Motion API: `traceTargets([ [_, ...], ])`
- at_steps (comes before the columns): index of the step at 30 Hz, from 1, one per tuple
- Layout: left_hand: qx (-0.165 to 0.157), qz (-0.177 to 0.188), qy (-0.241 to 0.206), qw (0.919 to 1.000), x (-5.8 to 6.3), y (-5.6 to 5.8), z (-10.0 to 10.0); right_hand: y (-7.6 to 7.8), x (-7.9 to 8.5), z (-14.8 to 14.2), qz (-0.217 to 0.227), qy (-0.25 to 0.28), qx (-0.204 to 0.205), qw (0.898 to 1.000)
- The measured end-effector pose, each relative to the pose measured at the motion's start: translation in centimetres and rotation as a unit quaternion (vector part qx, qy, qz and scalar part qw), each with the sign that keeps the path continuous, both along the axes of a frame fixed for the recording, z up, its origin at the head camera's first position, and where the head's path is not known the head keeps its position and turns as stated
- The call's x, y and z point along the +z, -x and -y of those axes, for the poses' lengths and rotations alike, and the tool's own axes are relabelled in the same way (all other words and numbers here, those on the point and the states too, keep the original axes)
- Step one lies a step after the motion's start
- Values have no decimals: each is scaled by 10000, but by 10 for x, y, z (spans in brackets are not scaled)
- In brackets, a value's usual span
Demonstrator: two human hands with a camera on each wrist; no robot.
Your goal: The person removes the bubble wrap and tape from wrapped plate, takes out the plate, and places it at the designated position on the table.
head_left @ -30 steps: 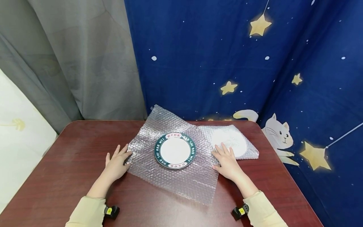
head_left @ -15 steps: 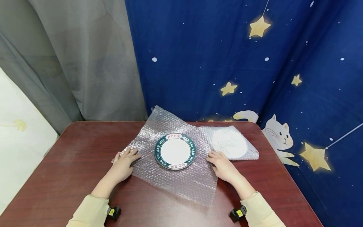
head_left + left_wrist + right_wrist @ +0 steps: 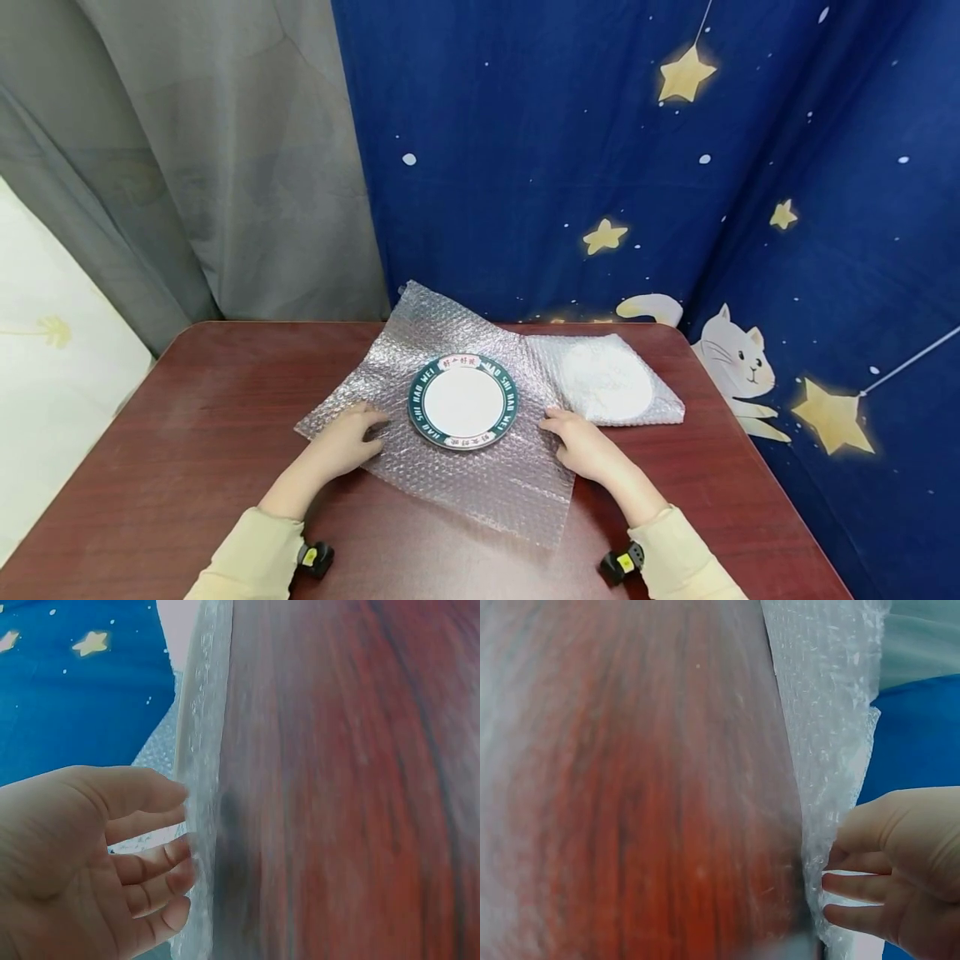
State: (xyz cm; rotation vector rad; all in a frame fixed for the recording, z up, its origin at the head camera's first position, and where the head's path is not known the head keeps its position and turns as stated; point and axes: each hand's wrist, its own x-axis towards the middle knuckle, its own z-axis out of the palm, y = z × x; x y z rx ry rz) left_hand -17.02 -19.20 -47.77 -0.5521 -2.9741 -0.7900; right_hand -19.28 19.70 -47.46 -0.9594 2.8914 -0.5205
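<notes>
A round plate (image 3: pixel 463 402) with a white middle and a dark green lettered rim lies face up on a sheet of clear bubble wrap (image 3: pixel 495 492). To the plate's left, my left hand (image 3: pixel 343 443) rests on the sheet with loosely bent fingers. On the other side my right hand (image 3: pixel 588 448) touches the sheet near its right edge, fingers slightly bent. Both wrist views show the left hand (image 3: pixel 97 862) and right hand (image 3: pixel 900 862) with fingertips at the bubble wrap (image 3: pixel 825 712), gripping nothing that I can see.
A bubble-wrapped white round item (image 3: pixel 611 379) lies at the back right, beside the sheet. The reddish-brown table (image 3: pixel 225 392) extends on both sides. Behind its far edge hang a grey curtain (image 3: pixel 247 167) and a blue curtain (image 3: pixel 525 167) with stars.
Both hands have slid inward, closer to the plate. The sheet's left corner, earlier under the left hand, now shows flat beside it. The plate stays in place.
</notes>
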Motion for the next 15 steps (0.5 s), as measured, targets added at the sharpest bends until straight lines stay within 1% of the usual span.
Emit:
traceTargets([
  [2, 6, 134, -106, 9999, 0, 2, -4, 0, 0, 0, 63, -18, -4, 10000],
  [5, 108, 370, -256, 9989, 1, 5, -12, 0, 0, 0, 217, 17, -79, 9997],
  [9, 301, 712, -610, 9951, 3, 8, -20, 0, 0, 1, 378, 32, -176, 9991],
  [12, 398, 991, -961, 9896, 3, 11, -25, 0, 0, 1, 416, 27, -201, 9989],
  [15, 521, 1359, -1430, 9790, 0, 15, -29, -1, 0, 2, 414, 57, -193, 9989],
])
